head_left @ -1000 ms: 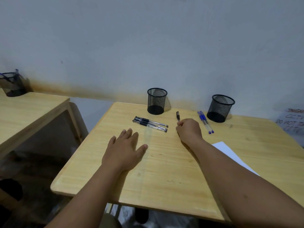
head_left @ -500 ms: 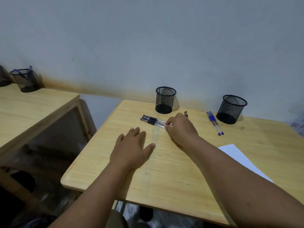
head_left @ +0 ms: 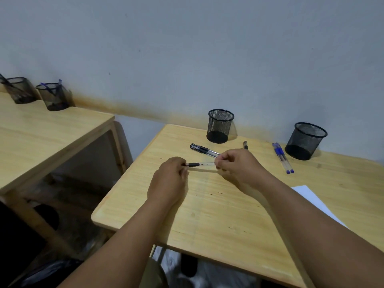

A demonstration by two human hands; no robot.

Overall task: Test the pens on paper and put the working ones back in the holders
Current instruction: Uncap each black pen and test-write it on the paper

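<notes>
Currently we hold black pen (head_left: 200, 164) level above table (head_left: 218, 204), between both hands. Left hand (head_left: 169, 179) grip pinching cap end; right hand (head_left: 239, 165) grip pinching clear barrel. Risk: cap pops off hard, we fling it or pen toward table edge. Spare black pens (head_left: 204, 150) just behind; stray elbow could roll them. Paper (head_left: 307, 196) far right, half under arm; reach may crumple it. Holders (head_left: 220, 126) empty at back.

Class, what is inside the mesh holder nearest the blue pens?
Nothing shows inside the right mesh holder: only its dark base, seen through the open top. No pens stick out of it.
</notes>
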